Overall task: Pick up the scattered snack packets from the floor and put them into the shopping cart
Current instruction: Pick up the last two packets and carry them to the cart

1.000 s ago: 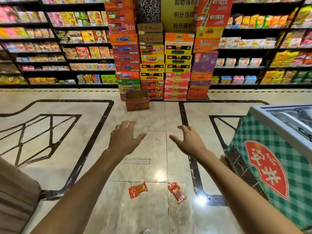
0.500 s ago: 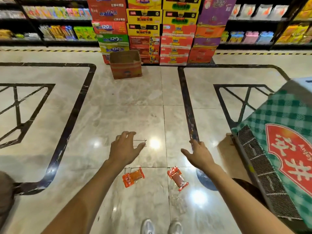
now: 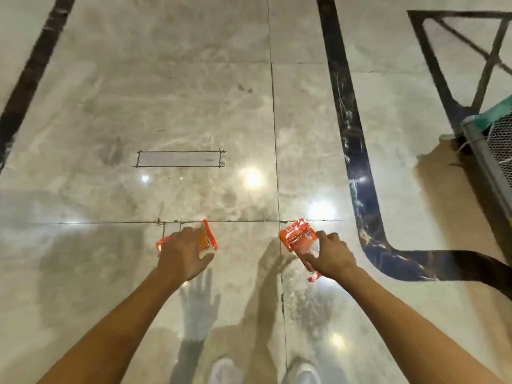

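Two snack packets lie on the shiny marble floor in the head view. The orange packet (image 3: 209,237) is mostly covered by my left hand (image 3: 181,254), whose fingers lie across it with the thumb spread to the right. The red packet (image 3: 297,237) lies to its right, and my right hand (image 3: 332,253) grips it, thumb across the clear lower part and fingers curled over the right edge. Both arms reach down from the bottom of the frame. No shopping cart is in view.
The corner of a freezer (image 3: 491,151) with a mesh grille and green checked cover stands at the right edge. Dark inlay bands (image 3: 357,167) cross the floor tiles. My two light shoes (image 3: 300,370) show at the bottom, just behind the packets.
The view has tilted down and come much closer to the floor. Both hands have dropped from above the packets onto them, the left covering the orange one and the right closing on the red one.
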